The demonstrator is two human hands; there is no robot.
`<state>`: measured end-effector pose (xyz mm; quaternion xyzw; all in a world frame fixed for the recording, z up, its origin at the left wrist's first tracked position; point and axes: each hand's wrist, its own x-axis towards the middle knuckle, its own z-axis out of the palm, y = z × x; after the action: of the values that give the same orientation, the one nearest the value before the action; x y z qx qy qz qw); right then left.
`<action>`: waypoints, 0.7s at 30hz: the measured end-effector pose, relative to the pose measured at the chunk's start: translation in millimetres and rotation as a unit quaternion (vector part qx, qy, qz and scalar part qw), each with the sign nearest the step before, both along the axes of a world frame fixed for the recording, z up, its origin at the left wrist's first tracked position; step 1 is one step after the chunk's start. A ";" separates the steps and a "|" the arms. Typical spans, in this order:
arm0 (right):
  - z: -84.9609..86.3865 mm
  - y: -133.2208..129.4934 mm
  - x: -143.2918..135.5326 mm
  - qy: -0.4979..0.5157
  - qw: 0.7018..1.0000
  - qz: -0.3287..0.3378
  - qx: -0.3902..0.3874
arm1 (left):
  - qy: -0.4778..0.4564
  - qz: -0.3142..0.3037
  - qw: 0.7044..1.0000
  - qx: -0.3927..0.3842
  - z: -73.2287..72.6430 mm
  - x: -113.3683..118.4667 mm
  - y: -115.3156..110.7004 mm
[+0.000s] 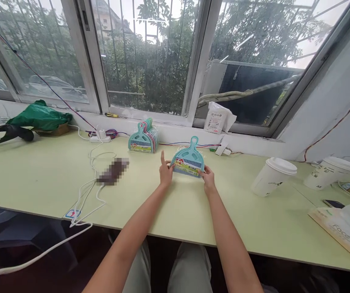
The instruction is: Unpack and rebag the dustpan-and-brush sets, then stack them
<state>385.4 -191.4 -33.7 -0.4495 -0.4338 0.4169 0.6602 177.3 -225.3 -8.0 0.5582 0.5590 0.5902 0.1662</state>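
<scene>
A teal dustpan and brush set (189,159) in clear wrapping stands upright over the pale green table, its looped handle on top. My left hand (165,171) grips its lower left edge, with the index finger pointing up. At its lower right corner, my right hand (208,177) holds the edge between thumb and fingers. Farther back and to the left, a row of several similar wrapped sets (142,138), teal and pink, stands against the window wall.
On the table (187,211), white cables (86,195) and a blurred dark object (113,171) lie left. Two white cups (274,177) and a tissue pack (340,230) are right. A green bag (40,116) sits back left; a white package (217,120) rests on the sill.
</scene>
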 end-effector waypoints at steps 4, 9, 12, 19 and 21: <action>-9.1 11.2 -4.2 -0.095 0.993 -0.063 0.026 | 0.075 0.013 0.996 -0.053 -2.9 -7.4 9.6; -11.6 46.3 -7.0 -0.228 0.965 -0.100 0.080 | 0.105 0.012 0.991 -0.080 -5.7 -10.9 42.0; -8.2 74.0 -10.1 -0.282 0.943 -0.152 0.087 | 0.119 0.004 0.991 -0.066 -8.2 -7.1 72.3; -0.6 125.3 -20.7 -0.420 0.880 -0.221 0.008 | 0.194 0.082 0.976 -0.062 -15.9 0.7 147.2; 0.2 138.6 -22.4 -0.441 0.866 -0.235 0.007 | 0.201 0.086 0.971 -0.097 -18.1 1.6 164.7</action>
<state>362.9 -52.7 -33.5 -0.6704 -0.5639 0.0046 0.4823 178.9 -60.6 -26.0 0.5965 0.6816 0.4205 0.0525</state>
